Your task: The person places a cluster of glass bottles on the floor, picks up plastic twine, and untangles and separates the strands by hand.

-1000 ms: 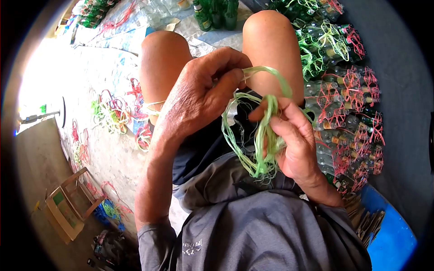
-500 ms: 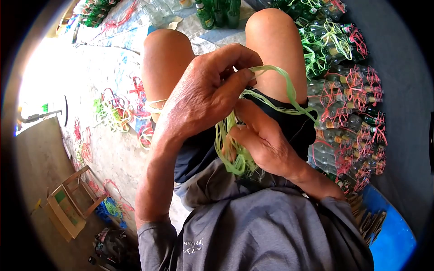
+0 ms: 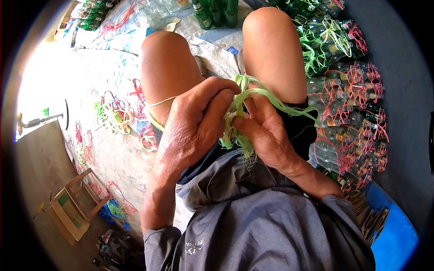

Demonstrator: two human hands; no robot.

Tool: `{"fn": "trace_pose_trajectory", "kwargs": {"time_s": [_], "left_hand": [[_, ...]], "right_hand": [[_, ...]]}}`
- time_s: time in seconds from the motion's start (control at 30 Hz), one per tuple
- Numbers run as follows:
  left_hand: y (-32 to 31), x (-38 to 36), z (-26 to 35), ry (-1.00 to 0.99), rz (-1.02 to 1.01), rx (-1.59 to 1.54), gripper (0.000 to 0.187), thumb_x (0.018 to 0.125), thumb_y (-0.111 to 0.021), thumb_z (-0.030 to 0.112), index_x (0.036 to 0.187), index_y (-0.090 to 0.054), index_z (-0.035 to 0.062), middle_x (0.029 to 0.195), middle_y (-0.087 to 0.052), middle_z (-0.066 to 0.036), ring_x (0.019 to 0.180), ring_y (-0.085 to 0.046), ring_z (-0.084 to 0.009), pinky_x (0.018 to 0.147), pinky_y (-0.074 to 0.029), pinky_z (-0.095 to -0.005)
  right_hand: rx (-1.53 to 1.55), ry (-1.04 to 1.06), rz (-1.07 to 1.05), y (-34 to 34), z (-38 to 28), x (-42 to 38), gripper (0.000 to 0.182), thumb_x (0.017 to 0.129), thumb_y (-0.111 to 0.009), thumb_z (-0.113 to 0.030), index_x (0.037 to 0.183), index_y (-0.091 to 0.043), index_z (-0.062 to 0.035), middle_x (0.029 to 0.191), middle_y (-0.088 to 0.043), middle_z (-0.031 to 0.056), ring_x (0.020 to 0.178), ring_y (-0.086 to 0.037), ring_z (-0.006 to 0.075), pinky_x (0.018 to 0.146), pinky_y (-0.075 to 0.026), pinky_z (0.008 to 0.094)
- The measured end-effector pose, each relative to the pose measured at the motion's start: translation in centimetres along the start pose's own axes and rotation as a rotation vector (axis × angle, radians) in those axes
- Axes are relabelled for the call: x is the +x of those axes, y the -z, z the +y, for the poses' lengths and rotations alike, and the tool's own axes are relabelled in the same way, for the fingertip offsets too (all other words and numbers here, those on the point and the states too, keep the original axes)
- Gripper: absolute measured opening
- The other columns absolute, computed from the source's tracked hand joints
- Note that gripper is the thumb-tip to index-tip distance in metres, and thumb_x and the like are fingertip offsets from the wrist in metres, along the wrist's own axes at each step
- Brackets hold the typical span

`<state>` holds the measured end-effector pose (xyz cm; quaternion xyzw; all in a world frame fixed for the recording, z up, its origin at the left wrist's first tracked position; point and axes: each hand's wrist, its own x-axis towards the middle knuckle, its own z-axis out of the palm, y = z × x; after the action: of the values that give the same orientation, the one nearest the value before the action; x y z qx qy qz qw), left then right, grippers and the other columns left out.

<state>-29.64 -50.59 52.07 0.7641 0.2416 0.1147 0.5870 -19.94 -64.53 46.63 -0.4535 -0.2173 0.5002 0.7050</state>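
Both hands meet above my lap around a bundle of light green plastic twine (image 3: 275,103). My left hand (image 3: 199,110) is closed, its fingers curled on the twine's upper part near the knee gap. With thumb and fingers pinched, my right hand (image 3: 264,128) grips the same twine just to the right and a little lower. One loop of it arcs out to the right past my right hand. Frayed ends hang below the fingers over the dark shorts. The fingertips of my left hand are partly hidden.
Bundles of bottles tied with pink and green twine (image 3: 350,95) lie stacked at the right. Green bottles (image 3: 217,13) stand beyond my knees. Tangled red and green twine (image 3: 115,113) lies on the floor at left, near a small wooden frame (image 3: 81,198). A blue container (image 3: 393,226) is at lower right.
My left hand has come down and turned, closing on the twine beside my right hand. My right hand has risen slightly. The hanging green loops are gathered more tightly between the hands.
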Motion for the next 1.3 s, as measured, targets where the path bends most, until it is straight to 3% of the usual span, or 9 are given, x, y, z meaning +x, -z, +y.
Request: {"fn": "trace_pose_trajectory", "kwargs": {"time_s": [0.3,0.53,0.7,0.83,0.9,1.0,1.1,1.17,1.3], "left_hand": [[-0.3,-1.2,-0.3,0.261,0.032,-0.285,0.030,0.103,-0.065,0.006,0.127,-0.053,-0.0058,0.081,-0.069,-0.008,0.060,-0.062,-0.0089,0.051,-0.048,-0.0236],[-0.8,-1.1,-1.6,0.264,0.044,-0.176,0.020,0.098,-0.073,0.012,0.104,-0.065,-0.0046,0.070,-0.065,-0.002,0.063,-0.057,-0.0046,0.054,-0.046,-0.0244],[-0.2,-1.6,-1.3,0.214,0.099,-0.039,0.013,0.099,-0.070,0.009,0.102,-0.066,-0.0037,0.069,-0.062,-0.001,0.064,-0.053,-0.0037,0.056,-0.043,-0.0247],[0.1,-2.0,-1.1,0.095,0.166,-0.030,0.010,0.100,-0.068,0.005,0.103,-0.066,-0.0036,0.068,-0.061,-0.002,0.064,-0.053,-0.0045,0.057,-0.045,-0.0251],[-0.1,-2.2,-1.8,-0.011,0.206,-0.017,0.009,0.101,-0.066,0.004,0.104,-0.066,-0.0038,0.071,-0.063,-0.003,0.065,-0.054,-0.0050,0.058,-0.045,-0.0245],[-0.2,-2.3,-1.6,-0.071,0.249,-0.018,0.008,0.101,-0.065,0.003,0.105,-0.065,-0.0037,0.074,-0.063,-0.003,0.065,-0.054,-0.0055,0.058,-0.045,-0.0241],[-0.3,-2.5,-1.5,-0.085,0.279,-0.043,0.009,0.099,-0.066,0.002,0.107,-0.065,-0.0036,0.075,-0.063,-0.005,0.065,-0.054,-0.0065,0.059,-0.044,-0.0240],[-0.3,-2.5,-0.7,-0.067,0.286,0.016,0.011,0.098,-0.067,0.001,0.107,-0.065,-0.0037,0.075,-0.062,-0.006,0.064,-0.054,-0.0076,0.058,-0.044,-0.0238],[0.0,-2.6,0.1,-0.071,0.223,0.213,0.013,0.095,-0.068,-0.001,0.108,-0.066,-0.0025,0.080,-0.066,-0.010,0.064,-0.061,-0.0149,0.059,-0.048,-0.0279]], "right_hand": [[-0.212,0.112,-0.021,0.4,1.0,-0.2,0.062,0.098,-0.055,0.005,0.156,-0.035,-0.0011,0.138,-0.055,0.0114,0.119,-0.057,0.0172,0.099,-0.049,0.0323],[-0.461,0.299,-0.054,0.6,2.3,-0.4,0.065,0.091,-0.063,0.007,0.151,-0.041,0.0006,0.145,-0.050,0.0225,0.137,-0.048,0.0359,0.116,-0.036,0.0420],[-0.152,-0.042,-0.027,0.3,0.0,-1.8,0.061,0.092,-0.067,0.001,0.149,-0.046,-0.0005,0.145,-0.051,0.0144,0.130,-0.053,0.0207,0.106,-0.046,0.0329],[-0.165,-0.013,-0.121,2.0,-0.8,-2.6,0.046,0.097,-0.067,-0.006,0.140,-0.055,0.0026,0.135,-0.057,0.0078,0.118,-0.059,0.0148,0.102,-0.048,0.0307],[-0.190,-0.154,-0.084,1.6,-2.7,-3.3,0.040,0.096,-0.069,-0.007,0.134,-0.060,0.0027,0.125,-0.063,0.0098,0.114,-0.062,0.0176,0.102,-0.048,0.0319],[-0.809,0.123,-0.178,2.2,-4.5,-3.8,0.035,0.090,-0.075,-0.008,0.121,-0.065,0.0027,0.113,-0.066,0.0203,0.105,-0.066,0.0358,0.094,-0.052,0.0395],[-1.009,0.152,-0.255,2.5,-7.1,-4.7,0.035,0.087,-0.077,-0.008,0.118,-0.066,0.0015,0.113,-0.066,0.0210,0.099,-0.067,0.0389,0.087,-0.055,0.0420],[-1.064,0.124,-0.354,2.8,-9.8,-4.4,0.026,0.085,-0.077,-0.004,0.109,-0.069,0.0014,0.098,-0.069,0.0163,0.083,-0.070,0.0344,0.074,-0.057,0.0408],[-1.056,0.256,-0.096,1.1,-12.1,-2.7,0.025,0.084,-0.077,-0.005,0.107,-0.072,0.0044,0.093,-0.072,0.0138,0.084,-0.071,0.0247,0.076,-0.056,0.0348]]}}
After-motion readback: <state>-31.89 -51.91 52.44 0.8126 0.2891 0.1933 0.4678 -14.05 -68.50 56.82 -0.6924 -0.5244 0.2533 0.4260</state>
